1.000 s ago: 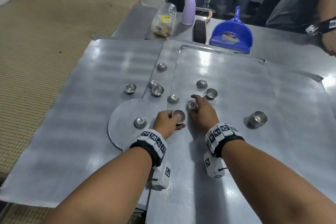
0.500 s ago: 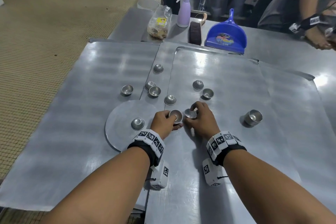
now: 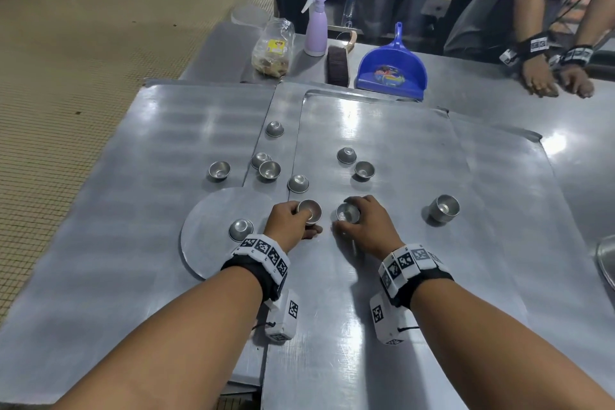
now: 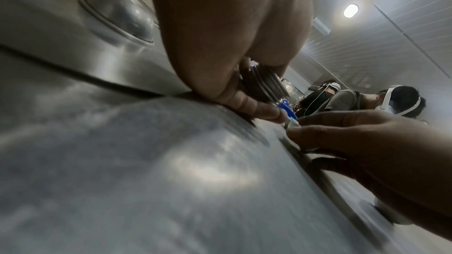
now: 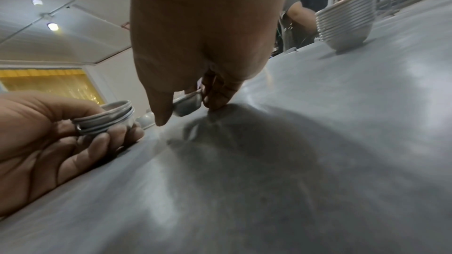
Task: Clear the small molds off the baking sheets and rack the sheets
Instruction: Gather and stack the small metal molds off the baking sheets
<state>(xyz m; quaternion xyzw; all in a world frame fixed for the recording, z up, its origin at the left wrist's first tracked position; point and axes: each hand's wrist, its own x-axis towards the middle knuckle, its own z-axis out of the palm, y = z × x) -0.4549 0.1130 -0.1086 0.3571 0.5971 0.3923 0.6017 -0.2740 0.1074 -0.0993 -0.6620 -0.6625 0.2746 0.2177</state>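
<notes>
Small round metal molds lie scattered over two baking sheets, the centre sheet and the left sheet. My left hand grips a short stack of nested molds, which also shows as the stack in the right wrist view. Just to its right, my right hand pinches a single mold low over the centre sheet; the mold sits between thumb and fingers. Loose molds lie just beyond both hands. An upturned mold rests on a round metal disc.
A taller stack of molds stands on the centre sheet at the right. Behind the sheets are a spray bottle, a brush, a blue dustpan and a plastic bag. Another person's hands rest at the back right.
My right hand has closed its fingers round the single mold and drawn it a little nearer to me. The left hand keeps its stack in about the same place.
</notes>
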